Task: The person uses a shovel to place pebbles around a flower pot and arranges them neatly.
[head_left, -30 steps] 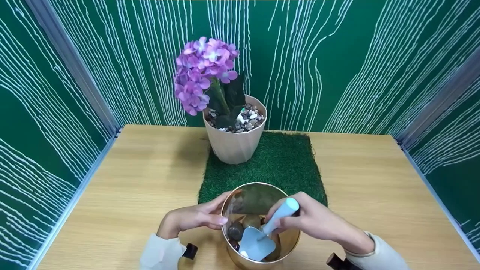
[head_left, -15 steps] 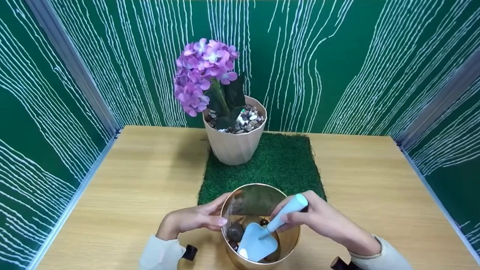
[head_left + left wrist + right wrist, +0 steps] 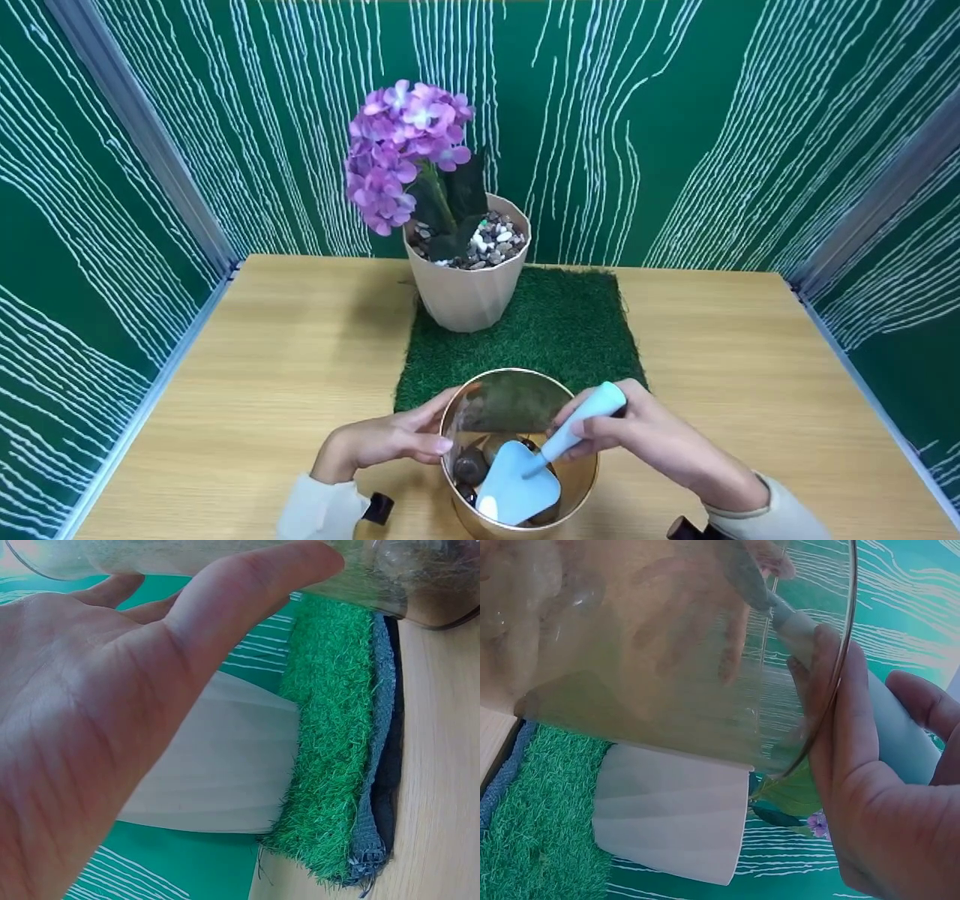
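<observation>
Head view: cups the clear container (image 3: 514, 401) in the left hand (image 3: 390, 441), seemingly to steady it, and clamps the trowel (image 3: 525, 484) by its handle in the right hand (image 3: 641, 431), tilted blade-down inside over dark stones (image 3: 471, 466). Left wrist view: lays the thumb along the outer wall, apparently as a brace. Right wrist view: curls fingers round the handle beside the rim, presumably for control.

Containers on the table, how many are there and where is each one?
2. A see-through, gold-tinted container is nearest the person, with the left hand holding its side; a pale flowerpot stands beyond it on the green turf mat. None seems hidden.
</observation>
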Motion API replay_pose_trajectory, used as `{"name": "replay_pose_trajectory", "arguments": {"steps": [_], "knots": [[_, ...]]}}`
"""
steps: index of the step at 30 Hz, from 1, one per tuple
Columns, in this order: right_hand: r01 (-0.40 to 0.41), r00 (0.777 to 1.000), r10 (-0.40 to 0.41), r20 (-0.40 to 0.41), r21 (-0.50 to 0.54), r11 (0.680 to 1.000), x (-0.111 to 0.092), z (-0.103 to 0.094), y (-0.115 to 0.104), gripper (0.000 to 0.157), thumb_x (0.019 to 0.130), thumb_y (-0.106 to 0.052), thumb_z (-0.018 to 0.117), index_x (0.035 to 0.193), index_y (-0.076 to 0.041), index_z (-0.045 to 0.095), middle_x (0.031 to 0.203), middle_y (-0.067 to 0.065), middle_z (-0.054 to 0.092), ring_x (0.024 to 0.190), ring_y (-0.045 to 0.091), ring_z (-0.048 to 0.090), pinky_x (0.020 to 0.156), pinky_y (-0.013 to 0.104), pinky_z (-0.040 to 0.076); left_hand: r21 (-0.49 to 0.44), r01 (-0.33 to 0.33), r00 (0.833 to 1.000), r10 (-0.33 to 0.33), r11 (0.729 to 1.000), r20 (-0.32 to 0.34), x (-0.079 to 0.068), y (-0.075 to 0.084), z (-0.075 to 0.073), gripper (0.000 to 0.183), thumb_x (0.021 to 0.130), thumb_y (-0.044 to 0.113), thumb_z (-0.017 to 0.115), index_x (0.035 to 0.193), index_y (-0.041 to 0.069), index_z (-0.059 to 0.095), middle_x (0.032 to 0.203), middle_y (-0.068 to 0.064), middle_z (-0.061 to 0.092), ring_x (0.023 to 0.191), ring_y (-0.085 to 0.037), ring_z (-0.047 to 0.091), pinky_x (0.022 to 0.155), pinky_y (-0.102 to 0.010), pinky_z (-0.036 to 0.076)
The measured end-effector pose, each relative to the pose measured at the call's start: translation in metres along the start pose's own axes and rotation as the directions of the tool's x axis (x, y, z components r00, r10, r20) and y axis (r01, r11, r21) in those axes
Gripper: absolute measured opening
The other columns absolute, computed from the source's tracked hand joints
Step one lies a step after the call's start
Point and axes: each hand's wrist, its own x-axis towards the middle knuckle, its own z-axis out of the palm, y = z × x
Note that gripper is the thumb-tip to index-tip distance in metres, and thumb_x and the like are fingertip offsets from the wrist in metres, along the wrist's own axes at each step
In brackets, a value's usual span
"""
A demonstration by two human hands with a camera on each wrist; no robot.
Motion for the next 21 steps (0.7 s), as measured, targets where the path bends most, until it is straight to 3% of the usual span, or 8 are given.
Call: {"name": "replay_pose_trajectory", "arguments": {"steps": [16,21], "knots": [[0.011,1.0,-0.01,-0.015,0.098,0.995,-0.001,-0.0061,0.0067,0.03,0.105,-0.005,0.055,0.122,0.018,0.065,0.114,0.011,0.081,0.1,0.022,0.08,0.091,0.036,0.063,-0.006,0.01,1.0,-0.01,1.0,0.0,0.0,-0.0001,-0.0005,0.092,0.103,0.046,0.058,0.172,0.02,0.003,0.177,-0.02,0.006,0.155,-0.046,0.034,0.113,-0.059,0.048],[0.041,0.999,-0.041,0.002,0.163,0.986,-0.0022,-0.0089,0.0103,0.027,0.105,-0.001,0.052,0.12,0.014,0.068,0.112,0.009,0.081,0.101,0.021,0.08,0.092,0.038,0.063,-0.011,0.01,1.0,-0.01,1.0,0.006,0.0004,-0.0005,-0.0011,0.092,0.103,0.046,0.057,0.172,0.02,0.003,0.177,-0.02,0.005,0.154,-0.047,0.034,0.113,-0.06,0.048]]}}
